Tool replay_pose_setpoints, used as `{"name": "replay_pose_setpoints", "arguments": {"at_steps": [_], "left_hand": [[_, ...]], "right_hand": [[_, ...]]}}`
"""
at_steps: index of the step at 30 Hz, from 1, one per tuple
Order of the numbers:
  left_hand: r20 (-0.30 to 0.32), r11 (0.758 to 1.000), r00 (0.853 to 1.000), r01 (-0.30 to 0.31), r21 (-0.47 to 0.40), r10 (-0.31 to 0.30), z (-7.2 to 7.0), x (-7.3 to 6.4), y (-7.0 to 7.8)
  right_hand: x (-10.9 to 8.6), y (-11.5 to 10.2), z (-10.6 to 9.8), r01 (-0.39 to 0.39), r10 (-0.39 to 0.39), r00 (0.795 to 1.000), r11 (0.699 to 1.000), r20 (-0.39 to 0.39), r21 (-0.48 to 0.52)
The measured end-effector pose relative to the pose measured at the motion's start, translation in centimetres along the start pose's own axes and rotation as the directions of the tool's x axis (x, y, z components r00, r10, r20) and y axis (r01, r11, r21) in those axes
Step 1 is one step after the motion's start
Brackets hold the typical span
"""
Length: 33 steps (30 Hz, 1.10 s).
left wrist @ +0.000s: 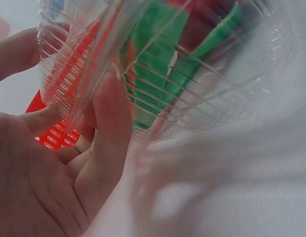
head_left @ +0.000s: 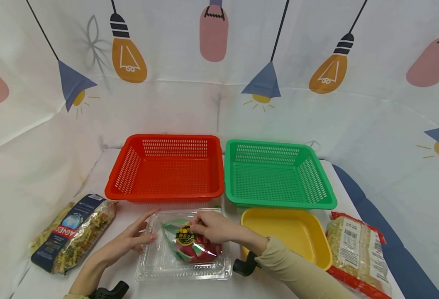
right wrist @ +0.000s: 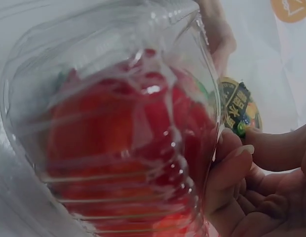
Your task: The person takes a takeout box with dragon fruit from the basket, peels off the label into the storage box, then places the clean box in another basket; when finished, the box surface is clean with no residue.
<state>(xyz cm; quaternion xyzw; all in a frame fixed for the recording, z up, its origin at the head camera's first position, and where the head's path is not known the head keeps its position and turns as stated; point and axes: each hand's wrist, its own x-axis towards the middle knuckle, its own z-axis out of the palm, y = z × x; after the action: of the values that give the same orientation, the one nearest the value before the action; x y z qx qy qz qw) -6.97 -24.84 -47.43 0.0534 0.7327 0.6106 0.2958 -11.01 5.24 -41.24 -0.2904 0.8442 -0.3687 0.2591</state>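
Observation:
A clear plastic clamshell box (head_left: 184, 272) rests on the table with a red fruit with green leaf tips (head_left: 204, 251), which looks like a dragon fruit, inside. My left hand (head_left: 128, 238) holds the box's left side, thumb against the ribbed wall (left wrist: 158, 84) and fingers around the rim. Over the lid, my right hand (head_left: 213, 226) pinches the edge of a round black-and-gold sticker (head_left: 186, 235) between thumb and curled index finger. From the right wrist, the sticker (right wrist: 239, 108) shows beyond the lid's edge, right at the fingertips.
Behind the box stand a red basket (head_left: 174, 195) and a green basket (head_left: 279, 203). A yellow tray (head_left: 286, 232) sits under the right forearm. A pasta bag (head_left: 74, 232) lies at the left, another clear food bag (head_left: 357, 253) at the right.

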Motion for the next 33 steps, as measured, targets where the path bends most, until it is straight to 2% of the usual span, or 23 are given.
{"name": "replay_pose_setpoints", "arguments": {"at_steps": [6,12,17,24,28,33], "left_hand": [[-0.021,1.000,0.999,0.024,0.001,-0.024,0.0,-0.1,0.0],[-0.018,1.000,1.000,0.007,-0.001,-0.007,0.0,-0.2,0.0],[-0.010,1.000,1.000,-0.013,0.004,0.013,-0.1,-0.2,-0.1],[-0.014,1.000,1.000,-0.001,0.003,0.002,-0.1,-0.3,-0.2],[0.001,1.000,1.000,-0.023,-0.003,0.023,0.1,-0.2,-0.2],[0.018,0.999,0.999,-0.046,0.021,0.045,0.0,-0.4,-0.1]], "right_hand": [[-0.1,0.1,-0.1,-0.001,0.000,1.000,0.999,0.021,0.050],[-0.1,0.6,0.2,-0.013,0.008,0.999,0.987,0.034,0.161],[-0.3,1.0,0.2,-0.013,0.004,0.999,0.979,0.046,0.203],[-0.8,1.1,-0.4,-0.008,-0.012,0.998,0.958,0.068,0.286],[-1.6,1.2,-0.8,0.025,-0.036,0.999,0.967,0.039,0.252],[-2.8,1.2,-1.3,0.108,-0.100,0.993,0.983,-0.066,0.145]]}}
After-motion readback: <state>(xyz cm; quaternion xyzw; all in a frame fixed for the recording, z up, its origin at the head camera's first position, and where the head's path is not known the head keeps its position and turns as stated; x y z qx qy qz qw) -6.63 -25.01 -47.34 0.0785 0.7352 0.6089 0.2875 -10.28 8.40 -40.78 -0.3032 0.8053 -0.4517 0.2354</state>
